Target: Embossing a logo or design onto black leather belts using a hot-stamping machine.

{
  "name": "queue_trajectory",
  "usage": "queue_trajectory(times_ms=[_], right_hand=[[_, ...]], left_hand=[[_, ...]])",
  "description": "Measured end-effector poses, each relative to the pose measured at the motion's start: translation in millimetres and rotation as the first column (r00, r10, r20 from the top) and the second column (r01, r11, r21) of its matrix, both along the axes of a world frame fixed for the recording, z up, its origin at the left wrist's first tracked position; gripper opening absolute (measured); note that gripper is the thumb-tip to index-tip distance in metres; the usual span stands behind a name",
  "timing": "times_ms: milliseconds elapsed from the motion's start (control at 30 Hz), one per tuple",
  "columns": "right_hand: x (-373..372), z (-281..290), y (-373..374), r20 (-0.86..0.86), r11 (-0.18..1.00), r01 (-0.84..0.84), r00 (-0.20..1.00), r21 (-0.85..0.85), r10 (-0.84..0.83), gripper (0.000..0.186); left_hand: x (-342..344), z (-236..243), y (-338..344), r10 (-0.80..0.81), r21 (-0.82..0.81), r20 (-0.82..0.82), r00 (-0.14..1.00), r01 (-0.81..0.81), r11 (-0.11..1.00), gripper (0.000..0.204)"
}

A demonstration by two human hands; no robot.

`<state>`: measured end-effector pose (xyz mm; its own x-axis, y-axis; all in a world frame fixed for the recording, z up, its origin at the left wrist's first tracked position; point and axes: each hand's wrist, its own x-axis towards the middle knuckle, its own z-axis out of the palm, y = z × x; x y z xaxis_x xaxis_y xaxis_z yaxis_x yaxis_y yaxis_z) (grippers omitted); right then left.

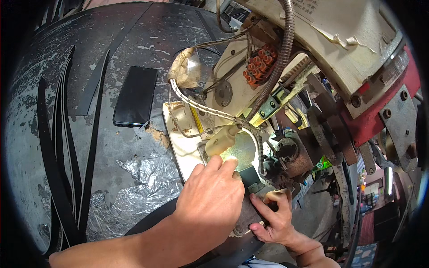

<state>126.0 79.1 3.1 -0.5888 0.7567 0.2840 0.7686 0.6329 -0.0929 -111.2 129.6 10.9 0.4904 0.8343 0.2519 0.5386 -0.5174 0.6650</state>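
My left hand (210, 196) has its fingers bent at the front of a machine's lit metal bed (237, 158), just below a translucent pale cylindrical part (219, 142); what its fingertips hold is hidden. My right hand (275, 219) is to its right, index finger resting by a dark strip (250, 183) on the metal plate, thumb apart and middle finger curled. Above them run white wires (201, 107), a ribbed conduit (272, 71) and an orange terminal block (261, 64). A dark metal block with a round fitting (288, 149) stands right of the bed.
A worn dark tabletop (152, 27) carries a black phone (135, 96), long black strips (60, 147) and crumpled clear plastic (143, 187) at left. A tape-wrapped bundle (185, 69) sits behind. The cream and red machine housing (348, 35) overhangs at upper right; a cluttered floor shows beyond.
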Motion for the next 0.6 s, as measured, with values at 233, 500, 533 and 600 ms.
queue_trajectory(times_ms=[233,500,533,600], right_hand=[[1.8,-4.4,0.6,-0.040,0.999,0.000,0.999,0.033,0.001,0.061],[4.6,-8.4,3.0,-0.139,0.998,-0.010,0.990,0.065,0.019,0.056],[4.6,-8.5,4.4,-0.173,0.998,-0.038,0.984,0.044,0.045,0.055],[4.5,-1.7,5.0,-0.212,0.997,-0.074,0.974,0.011,0.074,0.049]], left_hand=[[-0.1,0.8,1.3,-0.005,0.028,-0.023,1.000,0.006,1.000,0.024],[3.3,1.6,5.8,-0.016,0.064,-0.136,0.991,0.025,0.998,0.031],[1.4,2.2,5.7,-0.012,0.060,-0.141,0.990,0.021,0.998,0.031],[0.2,7.9,3.3,0.000,0.061,-0.149,0.989,0.009,0.998,0.034]])
